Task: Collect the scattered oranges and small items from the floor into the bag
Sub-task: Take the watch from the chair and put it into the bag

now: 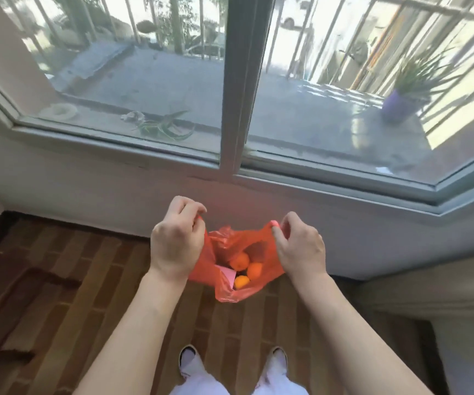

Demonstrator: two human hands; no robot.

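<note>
A red plastic bag [231, 292] hangs in front of me above the brick-patterned floor, its mouth pulled open. My left hand [177, 238] grips the bag's left handle and my right hand [301, 246] grips the right handle. Inside lie three oranges [254, 270] and a pink paper item [228, 273]. A dark item sits deeper in the bag, too dim to identify.
A white wall [116, 195] and a wide window sill [330, 178] stand just ahead. Beyond the glass are a purple plant pot [398, 108] and a fallen plant [164, 126]. A beige cushioned edge [444, 295] is at the right. My shoes [187, 356] stand on the floor [87, 295].
</note>
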